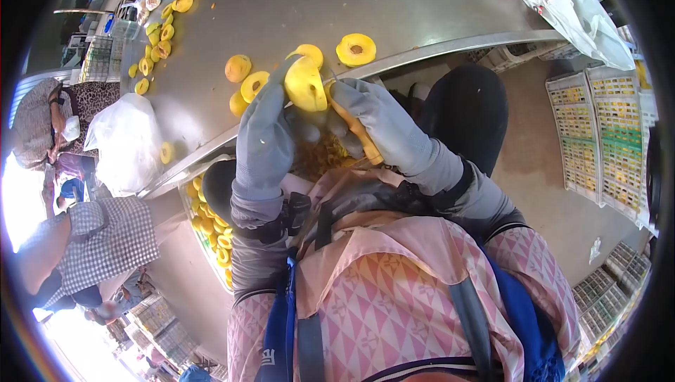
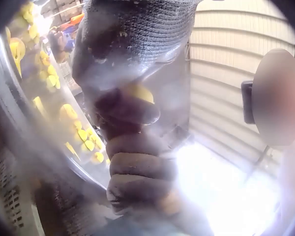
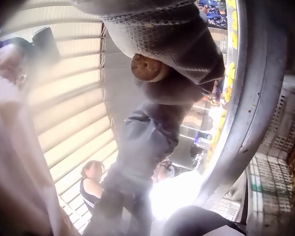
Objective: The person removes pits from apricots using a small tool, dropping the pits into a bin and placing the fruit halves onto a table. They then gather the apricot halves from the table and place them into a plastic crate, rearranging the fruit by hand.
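Observation:
In the head view the left hand (image 1: 264,139), in a grey glove, grips a yellow fruit (image 1: 305,85) near the metal table's edge. The right hand (image 1: 387,123), gloved as well, has its fingers curled round a tool with a wooden handle (image 1: 360,132), whose working end meets the fruit. The left wrist view shows the left hand (image 2: 132,54) above the curled fingers of the other hand, with a bit of yellow fruit (image 2: 140,93) between. In the right wrist view the handle's round end (image 3: 146,68) sticks out of the right hand (image 3: 172,54).
Cut fruit halves (image 1: 356,50) lie on the metal table (image 1: 281,2), with a row of pieces at its far left. White bags (image 1: 125,144) rest at two table edges. A crate of fruit (image 1: 211,231) is below left; stacked crates (image 1: 605,139) stand right. Other people are at left.

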Demonstrator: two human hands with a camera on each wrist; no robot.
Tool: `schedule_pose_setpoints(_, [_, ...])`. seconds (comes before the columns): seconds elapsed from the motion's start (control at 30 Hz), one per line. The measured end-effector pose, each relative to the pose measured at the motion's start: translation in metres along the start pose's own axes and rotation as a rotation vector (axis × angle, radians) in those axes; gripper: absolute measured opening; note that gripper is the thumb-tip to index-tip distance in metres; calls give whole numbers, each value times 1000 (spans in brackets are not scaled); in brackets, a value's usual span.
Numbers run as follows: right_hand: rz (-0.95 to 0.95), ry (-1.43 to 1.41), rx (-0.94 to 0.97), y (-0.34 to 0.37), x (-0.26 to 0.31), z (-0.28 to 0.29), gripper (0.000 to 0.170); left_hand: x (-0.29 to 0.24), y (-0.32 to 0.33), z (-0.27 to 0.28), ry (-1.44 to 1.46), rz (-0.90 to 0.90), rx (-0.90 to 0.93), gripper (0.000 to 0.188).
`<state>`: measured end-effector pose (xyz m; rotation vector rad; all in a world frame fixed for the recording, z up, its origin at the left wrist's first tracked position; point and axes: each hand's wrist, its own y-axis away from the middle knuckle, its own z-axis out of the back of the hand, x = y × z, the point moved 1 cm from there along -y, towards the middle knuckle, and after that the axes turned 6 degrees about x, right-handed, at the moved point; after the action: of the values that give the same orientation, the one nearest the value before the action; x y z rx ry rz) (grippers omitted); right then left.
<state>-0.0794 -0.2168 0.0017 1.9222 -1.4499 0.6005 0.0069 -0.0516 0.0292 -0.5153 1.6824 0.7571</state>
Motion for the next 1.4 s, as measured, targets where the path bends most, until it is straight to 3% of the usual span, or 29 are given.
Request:
schedule_pose_setpoints(0.1, [-18,118,-86,-3,-6,1,36,8,-3,-5,92,-109,-10,46])
schedule_pose_setpoints(0.17, [484,790,-141,-7,-19,4,32,17,-7,-2,156,-147,-83,42])
schedule_pose_setpoints(0.23, [647,1069,-231,-3,-36,1,33,23,-7,-2,82,-200,-183,36])
schedule_pose_setpoints(0.3, [793,1135,-227,3,-37,-1,34,27,-8,-9,-136,-304,-271,29])
schedule_pose_setpoints(0.37, [809,1127,-213,4,-38,-2,33,38,-8,2,-302,-351,-319,25])
schedule_pose_setpoints(0.43, [693,1044,-190,2,-40,-2,30,38,-8,1,-364,-386,-361,23])
schedule_pose_setpoints(0.7, [561,1042,-195,-1,-43,0,31,37,-9,-26,-127,-395,-448,25])
schedule_pose_setpoints(0.8, [529,1040,-210,2,-41,-5,32,41,-12,-33,-144,-495,-505,28])
schedule_pose_setpoints(0.9, [586,1072,-202,3,-44,-4,32,46,-12,-27,-237,-496,-495,31])
schedule_pose_setpoints(0.97, [606,1128,-185,4,-44,-4,32,47,-14,-25,-504,-556,-523,33])
schedule_pose_setpoints(1.03, [587,1202,-167,5,-41,-5,34,47,-14,-23,-533,-554,-503,33])
schedule_pose_setpoints(1.1, [490,1088,-105,6,-40,-5,35,46,-12,-22,-323,-491,-440,31])
schedule_pose_setpoints(1.17, [462,1062,-74,6,-42,-5,35,44,-12,-21,-322,-502,-411,29])
schedule_pose_setpoints(1.3, [612,1238,-121,5,-43,-4,32,43,-12,-17,-612,-531,-378,27])
schedule_pose_setpoints(1.4, [655,1308,-135,4,-43,-4,32,49,-14,-4,-528,-454,-295,33])
